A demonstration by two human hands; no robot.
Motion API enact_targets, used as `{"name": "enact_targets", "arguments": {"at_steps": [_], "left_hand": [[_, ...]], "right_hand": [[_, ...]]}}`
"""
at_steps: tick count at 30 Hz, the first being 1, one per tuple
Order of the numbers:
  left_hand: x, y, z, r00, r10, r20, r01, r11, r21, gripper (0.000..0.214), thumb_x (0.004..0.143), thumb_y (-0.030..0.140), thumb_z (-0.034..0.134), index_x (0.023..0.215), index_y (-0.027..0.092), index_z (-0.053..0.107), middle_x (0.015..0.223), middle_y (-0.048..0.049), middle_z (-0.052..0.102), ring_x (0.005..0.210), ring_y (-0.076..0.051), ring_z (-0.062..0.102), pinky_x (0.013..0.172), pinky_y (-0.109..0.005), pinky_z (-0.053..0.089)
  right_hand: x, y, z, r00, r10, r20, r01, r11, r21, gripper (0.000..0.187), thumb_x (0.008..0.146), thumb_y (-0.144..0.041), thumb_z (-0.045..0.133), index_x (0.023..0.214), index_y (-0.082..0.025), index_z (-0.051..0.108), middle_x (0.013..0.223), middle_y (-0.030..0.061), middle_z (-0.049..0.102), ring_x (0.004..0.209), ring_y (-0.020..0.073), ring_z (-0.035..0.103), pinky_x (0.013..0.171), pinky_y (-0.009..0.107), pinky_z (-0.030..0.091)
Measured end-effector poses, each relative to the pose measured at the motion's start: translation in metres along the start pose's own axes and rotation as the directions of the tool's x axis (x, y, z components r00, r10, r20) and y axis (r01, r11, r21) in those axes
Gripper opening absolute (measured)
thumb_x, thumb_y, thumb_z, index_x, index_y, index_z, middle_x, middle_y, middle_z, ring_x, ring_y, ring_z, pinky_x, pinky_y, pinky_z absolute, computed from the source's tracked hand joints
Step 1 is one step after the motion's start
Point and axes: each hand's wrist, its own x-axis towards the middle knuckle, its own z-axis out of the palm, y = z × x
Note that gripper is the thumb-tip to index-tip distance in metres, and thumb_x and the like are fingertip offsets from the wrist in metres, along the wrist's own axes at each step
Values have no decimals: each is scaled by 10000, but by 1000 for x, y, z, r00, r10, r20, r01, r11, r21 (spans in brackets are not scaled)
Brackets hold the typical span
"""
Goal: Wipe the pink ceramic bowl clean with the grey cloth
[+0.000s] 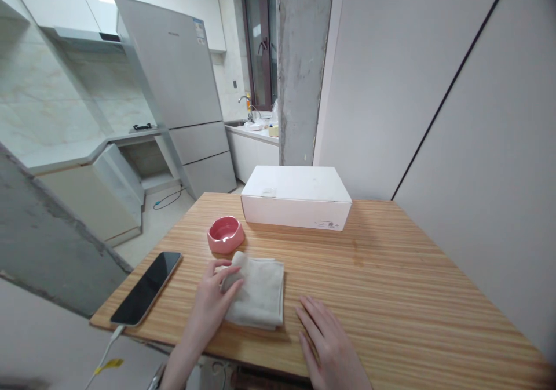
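A light grey folded cloth (263, 297) lies on the wooden table, roughly square, with its layers showing along the right and front edges. My left hand (215, 288) is at the cloth's left side, its fingers and thumb curled onto that edge. A pale, slightly blurred bit of cloth stands up just beyond the fingertips. To the right of the cloth, apart from it, my right hand (328, 338) rests palm down on the tabletop with its fingers stretched out. Just behind my left hand sits a pink, glossy bowl (226, 235).
A white box (297, 199) stands at the back of the wooden table (391, 285). A phone (146, 288) with a white charging cable (106, 349) lies near the left edge. Beyond are a wall on the right, a fridge (174, 71) and a kitchen sink (237, 123).
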Motion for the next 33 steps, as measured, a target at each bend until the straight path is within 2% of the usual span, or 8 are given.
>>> {"name": "enact_targets", "arguments": {"at_steps": [5, 11, 15, 17, 20, 23, 27, 33], "left_hand": [[-15, -60, -47, 996, 9, -88, 7, 983, 182, 280, 759, 440, 655, 925, 236, 749, 1089, -82, 606, 1012, -285, 626, 888, -438, 526], [-16, -92, -60, 992, 90, -91, -57, 946, 319, 263, 814, 433, 604, 961, 254, 728, 1112, -72, 627, 1002, -281, 632, 900, -440, 522], [-19, -57, -46, 954, 185, -234, -88, 924, 373, 280, 873, 398, 533, 1033, 249, 707, 1139, -89, 638, 1090, -315, 584, 989, -515, 453], [-23, -23, -29, 954, 182, -238, -126, 965, 232, 241, 892, 369, 532, 1022, 255, 700, 1099, -74, 659, 1059, -281, 605, 989, -466, 459], [-31, 31, 9, 996, 92, 2, -90, 983, -158, 246, 934, 360, 495, 990, 228, 696, 950, -62, 700, 884, -212, 655, 801, -331, 525], [-37, 67, 49, 972, 28, 232, 65, 922, -383, 296, 952, 393, 467, 933, 198, 688, 787, -44, 693, 728, -173, 640, 670, -265, 489], [-44, 82, 80, 918, 14, 397, 195, 856, -479, 328, 961, 421, 444, 840, 175, 623, 704, -14, 617, 653, -141, 568, 605, -232, 414], [-50, 78, 83, 915, 12, 403, 182, 880, -438, 320, 974, 398, 408, 788, 180, 551, 701, 2, 549, 662, -135, 504, 626, -240, 356]], "right_hand": [[-2, 2, 4, 1000, 10, 19, -10, 1000, -20, 436, 889, -163, 518, 1321, -180, 570, 1376, 98, 575, 1253, 280, 556, 998, 426, 523], [-2, 3, 4, 999, 29, 44, -30, 999, 11, 410, 905, -189, 519, 1309, -182, 586, 1375, 98, 573, 1255, 290, 553, 994, 451, 529], [0, 3, -2, 996, 91, -6, -90, 987, 131, 330, 912, -198, 520, 1210, -212, 661, 1297, 91, 640, 1198, 279, 603, 981, 433, 539], [4, 1, -7, 980, 191, -48, -174, 953, 249, 279, 922, -239, 524, 1145, -228, 692, 1209, 92, 694, 1124, 272, 652, 953, 412, 555], [16, -7, -12, 919, 394, -23, -332, 803, 495, 236, 942, -342, 519, 989, -223, 717, 1032, 98, 750, 965, 254, 712, 866, 357, 587], [29, -14, -10, 846, 523, 103, -426, 548, 719, 311, 941, -445, 513, 811, -203, 660, 781, 69, 724, 742, 216, 708, 669, 281, 587], [35, -17, -1, 835, 520, 181, -421, 390, 819, 404, 922, -540, 494, 737, -198, 602, 655, 23, 638, 624, 183, 630, 602, 262, 526], [29, -17, 2, 837, 501, 219, -464, 440, 769, 397, 920, -540, 479, 721, -210, 573, 667, 14, 614, 640, 182, 603, 639, 262, 507]]}}
